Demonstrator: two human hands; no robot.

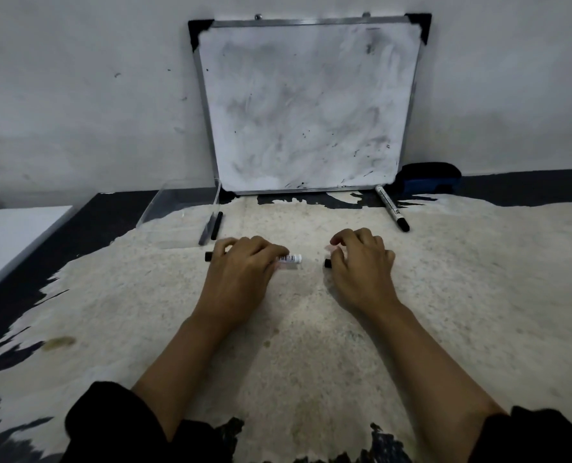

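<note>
Curling its fingers over a white marker [291, 259], the left hand [241, 272] is gripping it low over the worn table [311, 345], just left of centre. The marker is lying crosswise. Its black end is poking out to the left of the hand, and its white end, printed with a barcode, is sticking out to the right. The right hand [361, 265], near the left one but apart from it, is bending its fingers tightly and pinching a small black piece [327, 263] that is peeking out at the thumb. Both hands are showing slight blur.

Counting outward, three pens are showing. One is the held marker. A second marker [391, 210] is lying well apart to the right. A black pen [216, 224] is lying beside one clear plastic box [177, 208] on the left. One smudged whiteboard [308, 105] is leaning against the wall, with one blue and black eraser [428, 178] sitting at its lower right corner.
</note>
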